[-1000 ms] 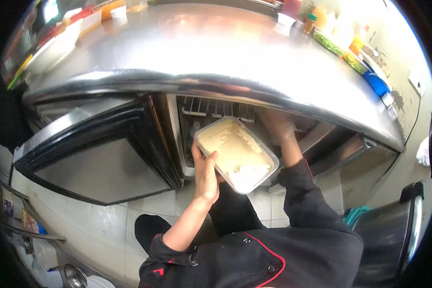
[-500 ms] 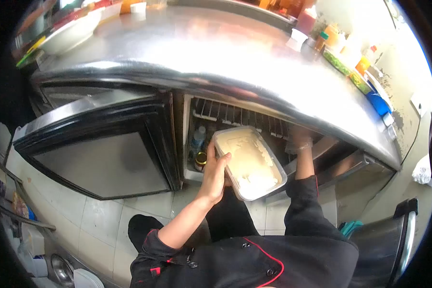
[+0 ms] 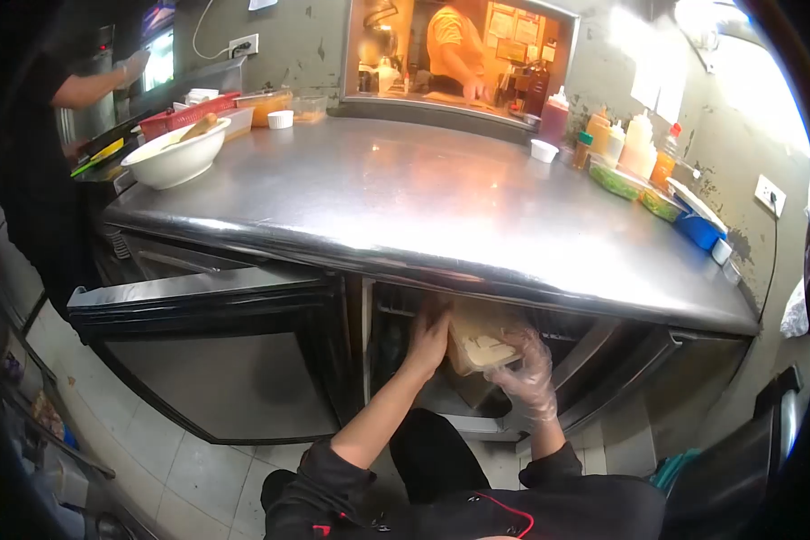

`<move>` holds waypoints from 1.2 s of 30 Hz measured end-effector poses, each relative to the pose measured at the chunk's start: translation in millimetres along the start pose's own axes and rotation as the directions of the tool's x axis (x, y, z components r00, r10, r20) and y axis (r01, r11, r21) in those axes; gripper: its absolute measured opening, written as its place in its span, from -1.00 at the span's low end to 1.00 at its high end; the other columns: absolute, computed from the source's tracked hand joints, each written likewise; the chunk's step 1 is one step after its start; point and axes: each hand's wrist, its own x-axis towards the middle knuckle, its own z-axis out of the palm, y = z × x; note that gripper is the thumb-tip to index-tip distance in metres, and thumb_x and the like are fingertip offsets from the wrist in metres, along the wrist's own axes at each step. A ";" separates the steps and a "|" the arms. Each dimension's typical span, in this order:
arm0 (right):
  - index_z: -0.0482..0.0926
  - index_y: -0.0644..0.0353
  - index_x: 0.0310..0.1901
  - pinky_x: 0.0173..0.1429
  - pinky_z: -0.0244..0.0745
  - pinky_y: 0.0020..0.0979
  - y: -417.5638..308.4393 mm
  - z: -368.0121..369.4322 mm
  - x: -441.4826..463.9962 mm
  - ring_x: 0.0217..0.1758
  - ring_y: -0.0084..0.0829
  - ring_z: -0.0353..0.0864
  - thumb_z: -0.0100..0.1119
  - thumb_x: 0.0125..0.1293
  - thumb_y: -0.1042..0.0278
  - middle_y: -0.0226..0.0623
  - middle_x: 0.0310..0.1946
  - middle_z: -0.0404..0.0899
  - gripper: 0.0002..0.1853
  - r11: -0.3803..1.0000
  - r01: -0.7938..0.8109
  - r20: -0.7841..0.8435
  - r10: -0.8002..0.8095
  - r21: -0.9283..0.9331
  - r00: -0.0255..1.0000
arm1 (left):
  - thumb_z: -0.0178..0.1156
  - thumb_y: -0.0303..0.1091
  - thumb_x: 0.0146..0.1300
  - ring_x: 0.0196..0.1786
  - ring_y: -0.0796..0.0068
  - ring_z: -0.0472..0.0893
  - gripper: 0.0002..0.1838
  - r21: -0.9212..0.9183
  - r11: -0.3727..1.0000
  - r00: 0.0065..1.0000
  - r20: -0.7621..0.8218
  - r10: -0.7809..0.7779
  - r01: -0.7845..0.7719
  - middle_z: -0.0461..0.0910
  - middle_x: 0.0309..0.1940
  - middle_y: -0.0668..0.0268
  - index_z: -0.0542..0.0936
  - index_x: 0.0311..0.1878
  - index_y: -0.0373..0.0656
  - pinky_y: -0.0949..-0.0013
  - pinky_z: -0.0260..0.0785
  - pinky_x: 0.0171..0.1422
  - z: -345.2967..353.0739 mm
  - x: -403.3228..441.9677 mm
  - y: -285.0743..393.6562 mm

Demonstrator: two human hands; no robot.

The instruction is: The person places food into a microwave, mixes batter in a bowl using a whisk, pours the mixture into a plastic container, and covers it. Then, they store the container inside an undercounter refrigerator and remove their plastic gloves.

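Observation:
A rectangular plastic container (image 3: pixel 482 349) of pale, creamy food is partly inside the open under-counter fridge (image 3: pixel 367 346). Its far end is in shadow below the counter edge. Bare, my left hand (image 3: pixel 429 342) grips the container's left side. My right hand (image 3: pixel 528 371) wears a clear plastic glove and holds the near right corner, with its fingers bent around the rim. White wire shelf bars (image 3: pixel 562 337) show dimly behind the right hand. The fridge door (image 3: pixel 220 360) stands swung out to the left of my left arm.
The steel counter (image 3: pixel 351 198) spans above the fridge. On it are a white bowl (image 3: pixel 178 155), a white cup (image 3: pixel 543 151), several sauce bottles (image 3: pixel 639 144) and a blue tray (image 3: pixel 698 230). A co-worker (image 3: pixel 40 162) stands at left; another person (image 3: pixel 456 45) is beyond the window.
The container has moved forward into the fridge, under the counter edge. My right hand, earlier inside the fridge, now holds the container too. The view has tilted up.

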 end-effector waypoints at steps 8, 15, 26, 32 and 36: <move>0.64 0.16 -0.02 0.05 0.51 -0.13 19.0 38.9 2.8 -0.01 0.02 0.58 0.39 0.06 0.22 -0.06 -0.07 0.59 -0.58 0.901 -0.084 -0.137 0.028 -0.425 0.990 | -0.01 -0.13 0.40 0.09 -0.22 0.53 -0.56 0.764 0.621 0.984 0.156 0.088 -0.177 0.53 0.04 -0.21 0.49 0.14 -0.31 -0.02 0.39 0.18 -13.1 1.3 41.8; 0.65 0.09 -0.03 0.12 0.48 -0.13 -28.9 45.1 16.1 0.08 0.01 0.54 0.28 0.05 0.55 -0.05 -0.03 0.55 -0.62 0.936 0.000 -0.141 -0.053 -0.353 0.989 | 0.13 -0.16 0.33 -0.05 -0.14 0.62 -0.60 0.647 0.755 0.994 0.043 0.100 -0.104 0.63 -0.15 -0.15 0.55 0.02 -0.34 0.08 0.46 0.03 -14.8 -20.1 41.4; 0.65 0.14 -0.09 0.16 0.49 -0.10 13.3 48.4 10.8 0.07 0.10 0.53 0.29 0.07 0.56 0.03 -0.05 0.57 -0.68 0.884 -0.149 -0.316 0.002 -0.443 0.949 | 0.01 -0.22 0.34 -0.04 -0.13 0.59 -0.62 0.794 0.507 0.942 0.273 0.197 -0.336 0.58 -0.13 -0.15 0.56 0.00 -0.35 -0.03 0.44 0.08 -5.9 26.7 -35.0; 0.61 0.17 0.00 0.17 0.48 -0.07 76.4 52.3 18.4 0.10 0.11 0.52 0.21 0.16 0.46 0.03 -0.03 0.59 -0.67 0.858 -0.009 -0.206 -0.113 -0.514 0.972 | 0.04 -0.32 0.31 -0.04 -0.13 0.58 -0.70 0.791 0.367 0.760 0.182 0.623 -0.490 0.56 -0.08 -0.16 0.56 -0.03 -0.34 -0.04 0.44 0.05 1.1 46.0 -27.1; 0.56 0.28 0.05 0.17 0.43 -0.10 76.1 53.7 29.6 0.09 0.06 0.55 0.06 0.34 0.42 0.01 -0.02 0.60 -0.71 0.850 -0.044 -0.107 -0.015 -0.525 0.994 | 0.04 -0.35 0.30 -0.05 -0.07 0.60 -0.71 0.826 0.323 0.833 0.279 0.477 -0.462 0.60 -0.10 -0.09 0.57 -0.03 -0.32 -0.02 0.45 0.03 -4.7 56.2 -19.4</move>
